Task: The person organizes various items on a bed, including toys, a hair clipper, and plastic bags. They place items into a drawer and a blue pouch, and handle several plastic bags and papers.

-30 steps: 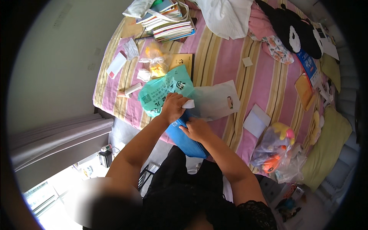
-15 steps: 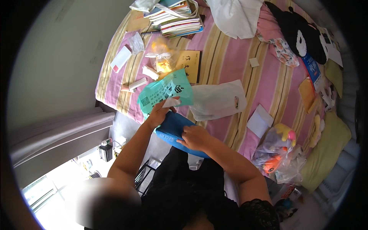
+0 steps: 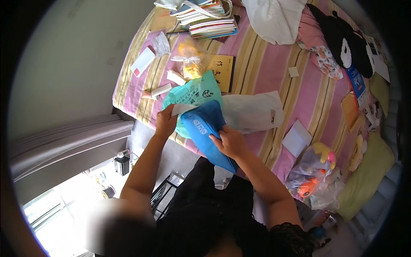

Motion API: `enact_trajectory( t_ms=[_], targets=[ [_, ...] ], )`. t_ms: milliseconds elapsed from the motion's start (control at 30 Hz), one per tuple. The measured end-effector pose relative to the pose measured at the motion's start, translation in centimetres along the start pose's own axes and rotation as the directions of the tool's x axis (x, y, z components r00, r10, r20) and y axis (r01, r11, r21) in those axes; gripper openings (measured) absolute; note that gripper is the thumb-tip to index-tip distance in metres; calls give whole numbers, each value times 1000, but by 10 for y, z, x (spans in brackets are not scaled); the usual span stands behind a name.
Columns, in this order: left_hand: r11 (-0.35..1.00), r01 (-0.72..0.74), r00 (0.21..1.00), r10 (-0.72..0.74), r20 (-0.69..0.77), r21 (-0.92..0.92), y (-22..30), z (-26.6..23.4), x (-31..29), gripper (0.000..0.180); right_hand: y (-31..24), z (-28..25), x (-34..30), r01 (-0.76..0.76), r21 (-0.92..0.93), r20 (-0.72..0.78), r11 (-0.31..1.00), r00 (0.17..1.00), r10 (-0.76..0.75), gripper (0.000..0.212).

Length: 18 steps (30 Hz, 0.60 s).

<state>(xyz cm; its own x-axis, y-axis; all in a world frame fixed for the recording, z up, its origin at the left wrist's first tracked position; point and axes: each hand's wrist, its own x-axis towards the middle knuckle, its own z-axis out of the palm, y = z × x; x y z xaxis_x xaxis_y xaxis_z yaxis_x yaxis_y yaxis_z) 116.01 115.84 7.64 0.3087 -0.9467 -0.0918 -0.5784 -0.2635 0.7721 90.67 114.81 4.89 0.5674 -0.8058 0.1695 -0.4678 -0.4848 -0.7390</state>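
A blue bag (image 3: 204, 136) with pale print on its side is held slantwise in front of my body, at the near edge of the bed. My left hand (image 3: 166, 121) is closed on a white strap-like strip (image 3: 183, 109) at the bag's upper left. On the bag's right edge my right hand (image 3: 231, 142) is closed, gripping the blue material. Just behind lies a teal plastic bag (image 3: 192, 91) with dark print, partly covered by the blue one. A white plastic bag (image 3: 252, 110) lies flat to its right.
The striped bed (image 3: 261, 64) holds a stack of books (image 3: 209, 21), a yellow book (image 3: 222, 70), a clear bag with yellow contents (image 3: 190, 64), a white box (image 3: 143, 62) and a white sheet (image 3: 296, 138). Clear bagged toys (image 3: 310, 175) sit at right. A black rack (image 3: 164, 197) stands below.
The blue bag has swung from lying nearly crosswise to a steeper slant, its top raised. My left hand has shifted left, drawing out the white strip; my right hand has moved slightly right.
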Motion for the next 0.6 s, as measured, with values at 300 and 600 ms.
enact_trajectory(
  t_ms=[300, 600],
  targets=[
    [971, -112, 988, 86, 128, 212, 51, 32, 3, 28, -9, 32, 19, -86, -126, 57, 988, 994, 94, 34],
    [934, -336, 929, 306, 210, 124, 37, 43, -77, 50, 23, 60, 23, -151, -49, 202, 987, 966, 158, 19]
  ],
)
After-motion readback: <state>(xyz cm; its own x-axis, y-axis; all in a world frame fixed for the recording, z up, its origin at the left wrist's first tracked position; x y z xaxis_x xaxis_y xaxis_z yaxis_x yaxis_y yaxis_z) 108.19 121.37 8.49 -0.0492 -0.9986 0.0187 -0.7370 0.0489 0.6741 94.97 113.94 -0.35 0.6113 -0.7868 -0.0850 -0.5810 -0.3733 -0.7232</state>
